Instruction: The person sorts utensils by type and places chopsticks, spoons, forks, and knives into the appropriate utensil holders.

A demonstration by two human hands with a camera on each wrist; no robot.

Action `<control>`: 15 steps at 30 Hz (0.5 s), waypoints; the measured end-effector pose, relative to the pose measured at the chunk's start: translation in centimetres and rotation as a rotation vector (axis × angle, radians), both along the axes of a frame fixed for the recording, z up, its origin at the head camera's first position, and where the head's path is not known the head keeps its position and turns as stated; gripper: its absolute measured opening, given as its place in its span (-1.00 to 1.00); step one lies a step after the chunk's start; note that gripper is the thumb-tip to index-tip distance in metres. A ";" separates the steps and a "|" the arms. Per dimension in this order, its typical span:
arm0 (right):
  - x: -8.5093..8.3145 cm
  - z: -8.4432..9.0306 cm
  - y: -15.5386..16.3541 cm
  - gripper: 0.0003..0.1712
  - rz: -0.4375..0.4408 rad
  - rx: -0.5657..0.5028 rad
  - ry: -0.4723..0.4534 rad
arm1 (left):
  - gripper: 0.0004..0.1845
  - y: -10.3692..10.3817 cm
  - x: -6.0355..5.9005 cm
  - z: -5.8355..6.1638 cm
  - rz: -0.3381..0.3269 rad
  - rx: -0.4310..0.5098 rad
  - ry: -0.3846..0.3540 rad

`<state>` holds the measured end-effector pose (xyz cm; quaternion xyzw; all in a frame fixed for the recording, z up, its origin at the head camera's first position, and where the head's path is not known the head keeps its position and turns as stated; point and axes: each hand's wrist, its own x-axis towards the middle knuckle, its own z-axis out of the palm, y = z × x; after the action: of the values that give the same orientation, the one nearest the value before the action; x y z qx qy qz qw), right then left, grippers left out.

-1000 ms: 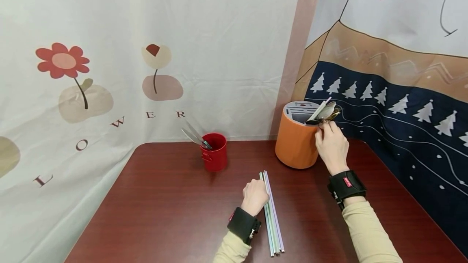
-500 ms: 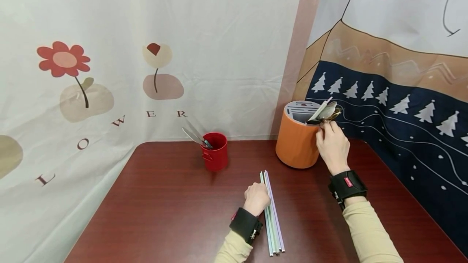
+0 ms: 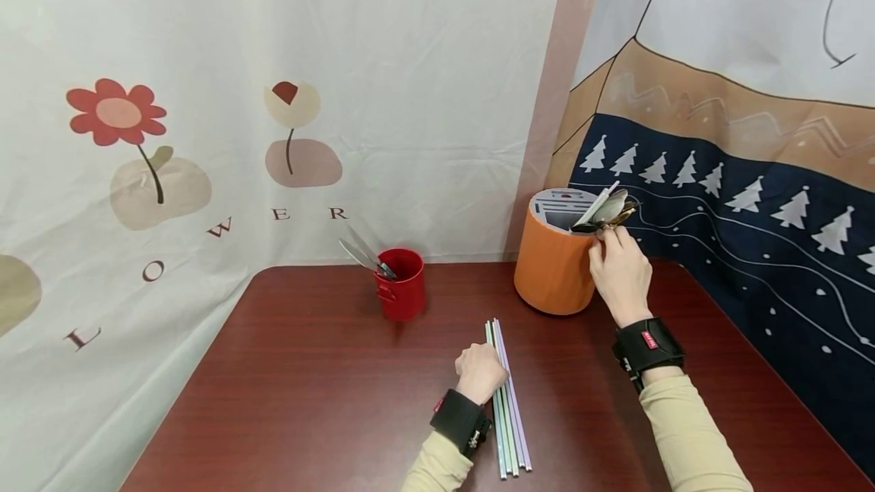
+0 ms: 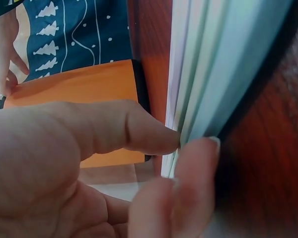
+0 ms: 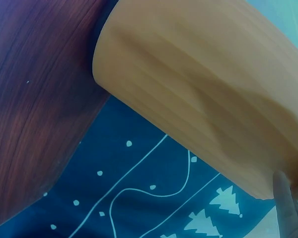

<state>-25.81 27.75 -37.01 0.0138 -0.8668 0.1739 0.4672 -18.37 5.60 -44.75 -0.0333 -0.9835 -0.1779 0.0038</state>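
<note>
Several long pastel chopsticks (image 3: 509,424) lie side by side on the table, pointing away from me. My left hand (image 3: 481,372) is over their left side. In the left wrist view, a thumb and finger of that hand pinch at the chopsticks (image 4: 198,74). At the right, an upright orange utensil holder (image 3: 552,268) has a grey slotted top. Spoons (image 3: 611,207) and other utensils stick out of its right part. My right hand (image 3: 620,272) grips the holder's right rim, just below the spoons; its fingertips are partly hidden. The right wrist view shows mostly the holder's side (image 5: 198,99).
A small red pot (image 3: 401,294) stands at the back middle of the brown table (image 3: 328,401), with knives (image 3: 365,254) leaning out to the left. A white printed cloth (image 3: 410,97) hangs behind. A dark blue cloth (image 3: 786,272) hangs at the right edge.
My left hand has shifted slightly right and toward me. The chopsticks' near ends have moved a little left and lie more evenly apart. The right hand and the holder stay put.
</note>
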 end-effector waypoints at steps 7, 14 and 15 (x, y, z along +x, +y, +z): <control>0.1 -0.1 -0.2 -0.79 0.001 0.001 -0.011 | -0.84 0.1 -0.1 -0.3 0.016 -0.027 -0.017; 0.0 0.0 0.0 -0.79 0.000 -0.002 -0.005 | -0.86 0.2 -0.2 -0.2 0.023 -0.063 -0.040; 0.0 0.0 0.0 -0.79 -0.001 -0.003 -0.006 | -0.85 0.2 -0.3 -0.3 0.020 -0.063 -0.043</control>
<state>-25.81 27.76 -37.02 0.0119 -0.8679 0.1752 0.4647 -18.64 5.79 -45.03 -0.0198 -0.9888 -0.1473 -0.0167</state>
